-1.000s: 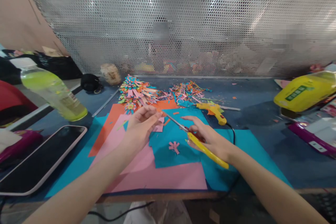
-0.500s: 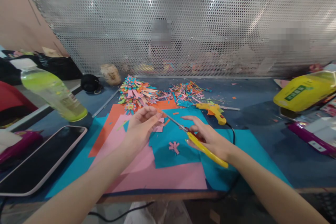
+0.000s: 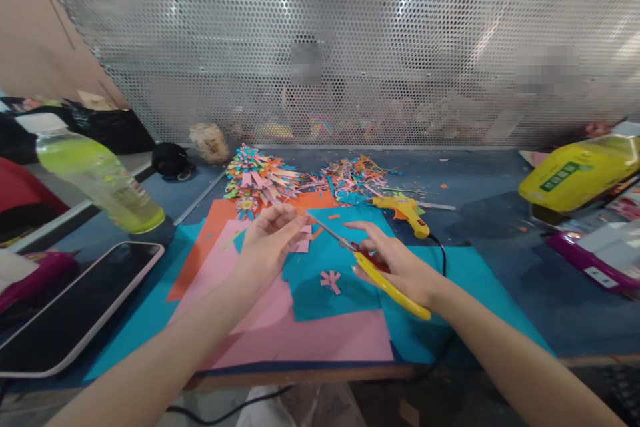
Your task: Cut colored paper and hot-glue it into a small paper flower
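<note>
Perforated metal panel backs worktop. Pink star-like cutout lies already cut; pink sheet looks mostly unused. Right hand grips yellow-handled scissors; left hand pinches, contents unclear.

No word can be read with certainty. On the green label of the yellow container, light characters are printed, but they are too blurred. On the bottle at the left, small marks are seen, also too unclear for reading.
</note>
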`<state>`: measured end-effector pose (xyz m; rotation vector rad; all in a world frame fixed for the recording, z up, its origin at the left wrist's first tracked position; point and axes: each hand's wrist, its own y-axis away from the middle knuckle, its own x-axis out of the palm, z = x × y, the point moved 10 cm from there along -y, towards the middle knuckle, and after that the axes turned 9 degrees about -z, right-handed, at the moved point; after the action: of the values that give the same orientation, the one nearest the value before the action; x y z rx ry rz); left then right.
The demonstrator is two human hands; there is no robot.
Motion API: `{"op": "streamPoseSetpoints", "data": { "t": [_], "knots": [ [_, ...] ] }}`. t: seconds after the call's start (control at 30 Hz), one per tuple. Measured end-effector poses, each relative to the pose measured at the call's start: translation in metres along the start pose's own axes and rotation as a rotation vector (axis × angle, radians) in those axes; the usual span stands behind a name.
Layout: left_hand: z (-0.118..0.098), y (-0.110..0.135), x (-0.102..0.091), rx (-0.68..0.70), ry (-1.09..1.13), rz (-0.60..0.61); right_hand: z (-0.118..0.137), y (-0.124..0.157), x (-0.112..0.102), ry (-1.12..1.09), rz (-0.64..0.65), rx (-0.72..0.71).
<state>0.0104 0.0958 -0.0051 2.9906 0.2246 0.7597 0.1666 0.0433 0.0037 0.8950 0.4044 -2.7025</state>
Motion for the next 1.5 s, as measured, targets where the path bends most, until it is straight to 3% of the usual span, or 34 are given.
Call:
{"op": "streamPoseSetpoints", "data": {
  "t": [1.5],
  "knots": [
    [0.013,-0.001,0.000,-0.111,0.000,0.013,0.002,-0.002,-0.007,0.099,-0.069,-0.058]
  ]
}}
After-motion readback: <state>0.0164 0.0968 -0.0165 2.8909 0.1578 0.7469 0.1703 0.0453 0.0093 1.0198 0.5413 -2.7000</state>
